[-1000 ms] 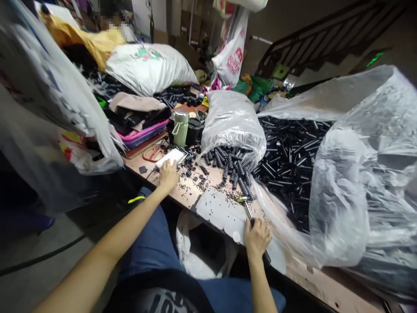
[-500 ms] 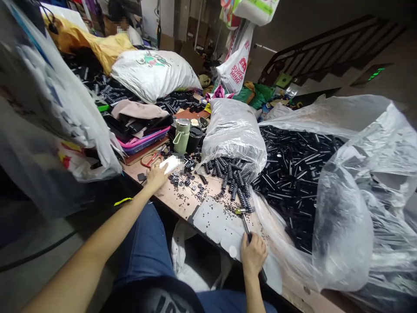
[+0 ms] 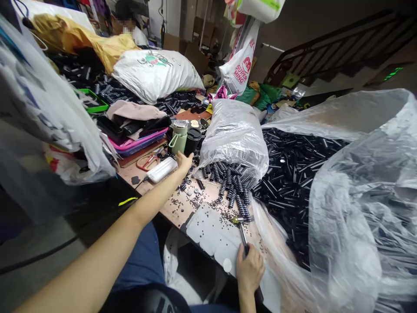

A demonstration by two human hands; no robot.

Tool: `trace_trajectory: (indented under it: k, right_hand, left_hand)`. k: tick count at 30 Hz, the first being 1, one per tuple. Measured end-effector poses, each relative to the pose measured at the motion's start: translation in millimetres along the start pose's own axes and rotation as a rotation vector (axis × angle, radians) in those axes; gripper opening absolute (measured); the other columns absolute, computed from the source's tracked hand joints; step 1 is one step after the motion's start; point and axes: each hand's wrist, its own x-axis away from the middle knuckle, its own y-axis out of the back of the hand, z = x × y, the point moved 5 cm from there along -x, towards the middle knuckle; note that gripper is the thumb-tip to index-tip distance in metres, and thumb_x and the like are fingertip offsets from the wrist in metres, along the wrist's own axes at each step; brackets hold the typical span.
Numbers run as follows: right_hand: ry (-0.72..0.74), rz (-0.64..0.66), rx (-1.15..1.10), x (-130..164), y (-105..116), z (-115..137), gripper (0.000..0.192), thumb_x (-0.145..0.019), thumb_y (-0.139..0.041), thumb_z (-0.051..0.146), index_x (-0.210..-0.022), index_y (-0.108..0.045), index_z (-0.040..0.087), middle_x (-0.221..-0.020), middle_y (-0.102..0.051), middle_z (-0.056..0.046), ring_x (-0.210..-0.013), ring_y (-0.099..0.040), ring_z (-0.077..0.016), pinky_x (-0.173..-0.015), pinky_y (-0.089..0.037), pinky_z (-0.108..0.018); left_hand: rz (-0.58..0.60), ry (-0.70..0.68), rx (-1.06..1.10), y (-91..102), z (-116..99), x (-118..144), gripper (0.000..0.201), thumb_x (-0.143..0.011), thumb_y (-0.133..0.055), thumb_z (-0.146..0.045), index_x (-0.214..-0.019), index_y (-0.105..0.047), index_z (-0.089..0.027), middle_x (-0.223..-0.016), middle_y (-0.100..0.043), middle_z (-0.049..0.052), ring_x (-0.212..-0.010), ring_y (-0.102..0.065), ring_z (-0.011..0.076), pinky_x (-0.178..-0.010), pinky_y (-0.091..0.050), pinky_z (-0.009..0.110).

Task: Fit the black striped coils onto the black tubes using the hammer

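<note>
My right hand (image 3: 250, 268) is closed round the dark handle of a small hammer (image 3: 243, 232), whose head with a yellowish end rests by the near end of the ribbed black pieces (image 3: 233, 178). My left hand (image 3: 184, 162) is stretched out past a white block-shaped device (image 3: 162, 170) with a cord. Its thumb and a finger show apart, close to the green flask (image 3: 178, 137) and a black lidded cup (image 3: 193, 141); its other fingertips are partly hidden. Dark washers (image 3: 196, 193) and many tiny dark bits (image 3: 213, 217) lie scattered on the table.
A clear plastic bag (image 3: 234, 134) spills the ribbed pieces. On the right, a big clear sack (image 3: 345, 226) stands by a heap of black tubes (image 3: 289, 174). Stacked trays (image 3: 137, 145) and red-handled scissors or a similar tool (image 3: 146, 163) are at left. Behind is a person (image 3: 130, 26).
My left hand has let go of the white device, which now lies on the table, and has moved right and forward toward the cup. My right hand keeps the hammer.
</note>
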Motion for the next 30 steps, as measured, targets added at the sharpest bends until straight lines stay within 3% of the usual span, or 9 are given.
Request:
trace_trajectory:
  k: [3,5,9,12,16,19,21,24,30]
  right_hand:
    - [-0.003,0.024,0.005,0,1,0,0.040,-0.095,-0.039,0.043,-0.102,-0.062,0.011,-0.095,-0.068,-0.014,-0.091,-0.059,-0.0275,-0.079,-0.038,-0.036]
    - [-0.003,0.034,0.009,-1,2,1,0.039,-0.095,-0.039,0.043,-0.102,-0.062,0.012,-0.094,-0.068,-0.014,-0.091,-0.059,-0.0273,-0.079,-0.039,-0.035]
    - [-0.005,0.029,0.017,-3,3,4,0.040,-0.095,-0.039,0.043,-0.101,-0.062,0.011,-0.092,-0.068,-0.014,-0.089,-0.060,-0.0272,-0.077,-0.039,-0.035]
    - [-0.011,0.038,0.015,-2,0,2,0.041,-0.095,-0.038,0.043,-0.101,-0.063,0.010,-0.092,-0.068,-0.015,-0.089,-0.060,-0.0276,-0.077,-0.039,-0.036]
    - [-0.033,0.031,-0.006,-1,-2,-3,0.041,-0.093,-0.040,0.044,-0.104,-0.062,0.011,-0.096,-0.068,-0.017,-0.091,-0.060,-0.0299,-0.080,-0.040,-0.040]
    - [-0.010,-0.065,-0.177,-11,7,20,0.040,-0.092,-0.044,0.044,-0.105,-0.061,0.011,-0.102,-0.066,-0.019,-0.096,-0.060,-0.0309,-0.084,-0.042,-0.043]
    - [0.117,-0.041,-0.415,-25,14,67,0.036,-0.092,-0.045,0.042,-0.102,-0.061,0.011,-0.100,-0.066,-0.017,-0.097,-0.060,-0.0279,-0.087,-0.044,-0.041]
    - [0.391,0.244,-0.705,-45,22,179,0.028,-0.095,-0.041,0.035,-0.104,-0.060,0.016,-0.107,-0.063,-0.014,-0.102,-0.057,-0.0233,-0.090,-0.045,-0.037]
    - [0.837,0.446,-0.619,-72,41,396,0.033,-0.095,-0.045,0.034,-0.121,-0.054,0.016,-0.124,-0.054,-0.012,-0.113,-0.046,-0.0240,-0.096,-0.040,-0.036]
  left_hand:
    - [-0.206,0.036,0.052,-1.7,1,-30,0.089,-0.077,-0.067,-0.036,-0.141,-0.016,0.000,-0.148,-0.017,0.035,-0.143,-0.014,0.0379,-0.113,-0.017,0.056]
    - [-0.275,-0.057,0.089,4.7,5,-50,0.089,-0.071,-0.073,-0.034,-0.140,-0.023,-0.006,-0.149,-0.023,0.030,-0.142,-0.017,0.0351,-0.115,-0.018,0.052]
    - [-0.194,-0.202,0.104,14.6,8,-76,0.081,-0.061,-0.081,-0.030,-0.129,-0.040,-0.011,-0.134,-0.049,0.020,-0.129,-0.044,0.0299,-0.110,-0.032,0.040]
    - [-0.207,-0.229,0.111,28.6,0,-80,0.078,-0.061,-0.082,-0.031,-0.125,-0.043,-0.010,-0.131,-0.052,0.019,-0.124,-0.049,0.0280,-0.109,-0.034,0.037]
    - [-0.279,-0.266,0.155,68.8,-25,-74,0.081,-0.059,-0.083,-0.034,-0.125,-0.042,-0.010,-0.131,-0.052,0.020,-0.124,-0.048,0.0292,-0.108,-0.035,0.040]
    - [-0.291,-0.372,0.192,115.7,-46,-59,0.077,-0.058,-0.084,-0.035,-0.120,-0.045,-0.010,-0.123,-0.057,0.017,-0.118,-0.053,0.0284,-0.103,-0.040,0.041]
    - [-0.281,-0.445,0.196,151.2,-53,-41,0.073,-0.059,-0.083,-0.035,-0.118,-0.047,-0.011,-0.118,-0.060,0.014,-0.113,-0.057,0.0269,-0.099,-0.044,0.041]
    - [-0.267,-0.475,0.148,204.1,-45,-5,0.069,-0.061,-0.082,-0.036,-0.117,-0.049,-0.013,-0.116,-0.061,0.012,-0.107,-0.060,0.0261,-0.094,-0.048,0.041]
    - [-0.397,-0.368,-0.018,291.9,17,55,0.076,-0.051,-0.085,-0.047,-0.112,-0.054,-0.015,-0.110,-0.064,0.010,-0.101,-0.061,0.0277,-0.092,-0.050,0.041]
